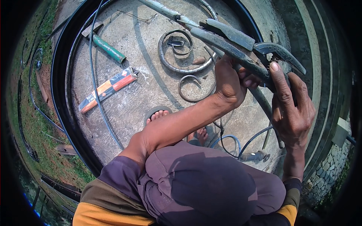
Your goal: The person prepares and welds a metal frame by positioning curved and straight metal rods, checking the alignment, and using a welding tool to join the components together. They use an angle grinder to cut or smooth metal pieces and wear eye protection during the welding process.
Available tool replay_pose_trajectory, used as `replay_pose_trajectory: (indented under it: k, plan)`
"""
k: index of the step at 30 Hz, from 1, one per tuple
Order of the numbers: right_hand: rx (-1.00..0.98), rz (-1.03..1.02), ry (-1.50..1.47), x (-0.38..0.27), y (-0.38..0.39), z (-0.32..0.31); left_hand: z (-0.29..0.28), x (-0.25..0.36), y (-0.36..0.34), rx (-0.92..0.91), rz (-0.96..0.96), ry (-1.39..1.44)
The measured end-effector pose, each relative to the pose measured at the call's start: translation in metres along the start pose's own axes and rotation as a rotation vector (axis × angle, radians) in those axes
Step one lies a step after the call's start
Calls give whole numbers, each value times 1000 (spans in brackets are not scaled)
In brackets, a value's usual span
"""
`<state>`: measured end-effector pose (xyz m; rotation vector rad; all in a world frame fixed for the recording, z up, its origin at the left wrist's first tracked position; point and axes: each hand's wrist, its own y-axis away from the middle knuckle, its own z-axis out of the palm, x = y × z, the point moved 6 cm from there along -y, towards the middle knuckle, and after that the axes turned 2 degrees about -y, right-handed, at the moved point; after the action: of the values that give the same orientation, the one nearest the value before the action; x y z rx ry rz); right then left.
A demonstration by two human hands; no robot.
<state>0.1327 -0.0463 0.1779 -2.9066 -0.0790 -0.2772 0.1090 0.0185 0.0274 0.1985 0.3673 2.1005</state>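
Note:
My left hand [229, 81] is closed round a long metal bar [160, 8] that comes in from the top; its fingers curl beneath a dark spring-loaded clamp [230, 47]. The clamp has long flat jaws, a curved lever and a small coil spring, and it lies along the bar. My right hand [293, 105] grips the lower part of the clamp, with the index fingertip beside the spring. The right thumb is mostly hidden. Where the jaws meet the bar is hard to make out.
A large dark metal ring [57, 71] surrounds the concrete floor. Inside it lie a hammer [107, 47] with a green handle, an orange packet of welding rods [108, 89], a coiled metal strip [162, 49], and a blue cable [96, 90]. A grey cylindrical tool [253, 156] rests near my knee.

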Motion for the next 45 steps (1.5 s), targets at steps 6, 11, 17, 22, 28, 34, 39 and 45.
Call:
replay_pose_trajectory:
  k: [6, 11, 17, 22, 28, 34, 39, 45]
  plan:
    - [-14, -61, 30, -6, -6, 4, -12, 0, -4, -20, 82, -122]
    - [-56, -95, 97, -6, -4, -1, -22, -8, -10, -86, 47, -90]
    - [-40, -104, 92, -9, -6, 0, -31, -8, -11, -124, 32, -36]
    - [-67, -105, 101, -10, -5, 0, -6, -1, -1, 101, 64, -77]
    - [-64, -103, 122, -8, -3, -1, -1, -1, 0, 58, 38, -68]
    - [-44, -111, 113, -10, -5, 1, -16, -4, -4, -193, 128, -6]
    - [-39, -107, 116, -10, -6, 1, -12, -1, -4, 44, 110, -47]
    - [7, -58, 25, -6, -4, -2, -7, -1, 0, 135, 113, 3]
